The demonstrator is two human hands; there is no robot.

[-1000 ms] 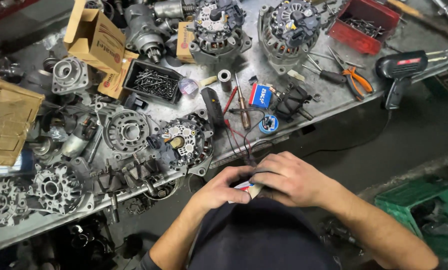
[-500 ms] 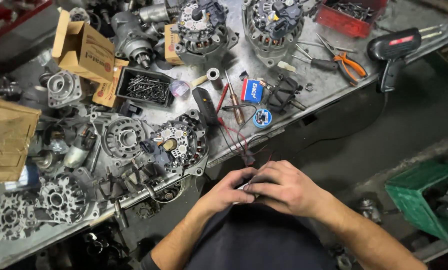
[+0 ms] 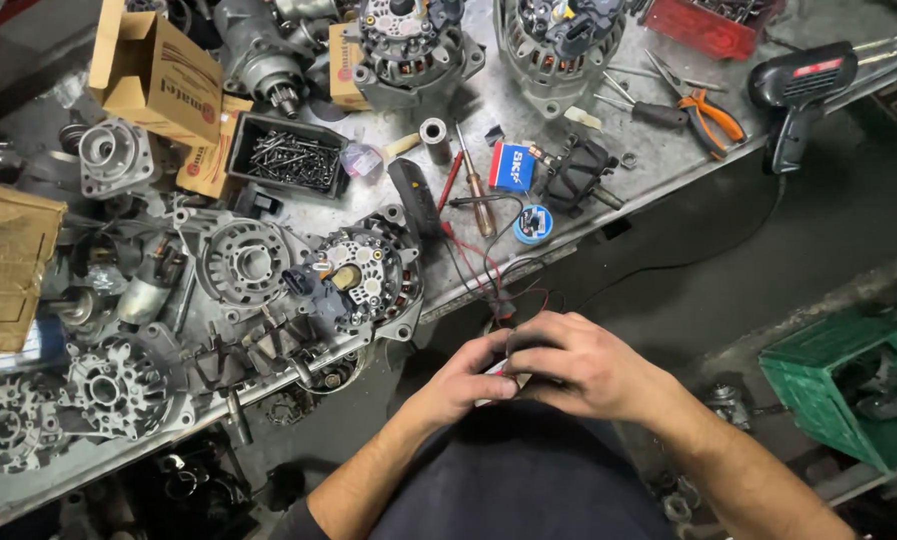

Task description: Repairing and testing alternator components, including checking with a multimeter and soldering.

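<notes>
My left hand (image 3: 465, 383) and my right hand (image 3: 578, 368) meet in front of my body, below the edge of the metal workbench (image 3: 528, 120). Together they close around a small dark part (image 3: 524, 348) with a red and white bit showing between the fingers; most of it is hidden. Thin red and black leads (image 3: 490, 275) run from the bench edge down to my hands. The nearest bench item is an opened alternator half (image 3: 358, 275) with copper windings.
Alternator housings (image 3: 238, 262) and rotors crowd the left bench. A black tray of screws (image 3: 288, 160), cardboard boxes (image 3: 158, 70), screwdrivers (image 3: 476, 185), orange-handled pliers (image 3: 713, 110) and a black and red soldering gun (image 3: 798, 85) lie further back. A green crate (image 3: 848, 385) stands on the floor, right.
The view has shifted, so the bench sits higher and more to the left in frame. My hands stay together on the small part, fingers shifting slightly.
</notes>
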